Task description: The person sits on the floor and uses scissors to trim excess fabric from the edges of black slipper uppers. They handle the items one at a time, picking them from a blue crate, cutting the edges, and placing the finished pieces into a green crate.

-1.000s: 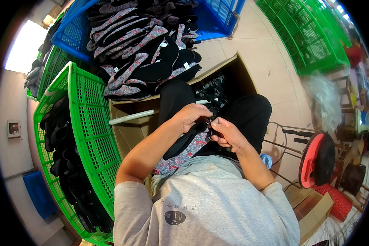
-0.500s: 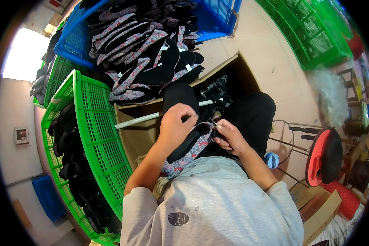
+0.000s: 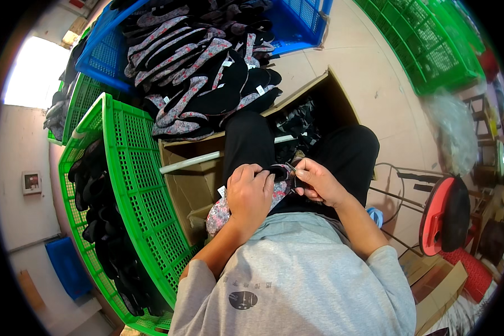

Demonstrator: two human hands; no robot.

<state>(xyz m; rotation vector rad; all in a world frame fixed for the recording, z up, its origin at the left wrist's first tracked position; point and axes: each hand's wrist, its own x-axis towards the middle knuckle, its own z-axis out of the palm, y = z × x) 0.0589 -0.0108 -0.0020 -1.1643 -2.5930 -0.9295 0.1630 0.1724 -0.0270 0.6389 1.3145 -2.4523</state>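
My left hand (image 3: pixel 249 193) is closed over a floral cloth slipper (image 3: pixel 218 217) with a black lining, held above my lap. Its rounded floral end pokes out past my wrist, and a small white tag stands up beside it. The slipper's other end reaches my right hand (image 3: pixel 317 182), whose fingers are closed around a small dark metal tool that looks like scissors (image 3: pixel 290 167). The tool touches or lies right at the slipper's edge; its lower part is mostly hidden by my fingers.
An open cardboard box (image 3: pixel 341 101) with black scraps stands between my knees, a pale rod (image 3: pixel 193 162) across it. Ahead, similar floral slippers (image 3: pixel 207 95) pile up at a blue crate (image 3: pixel 297 28). At left stands a green crate (image 3: pixel 143 190) of black pieces; at right, a red round-topped stool (image 3: pixel 434 215).
My left hand has come down from above the slipper and closed on it. The slipper has turned, so its rounded end and tag now show. My right hand keeps its hold on the tool.
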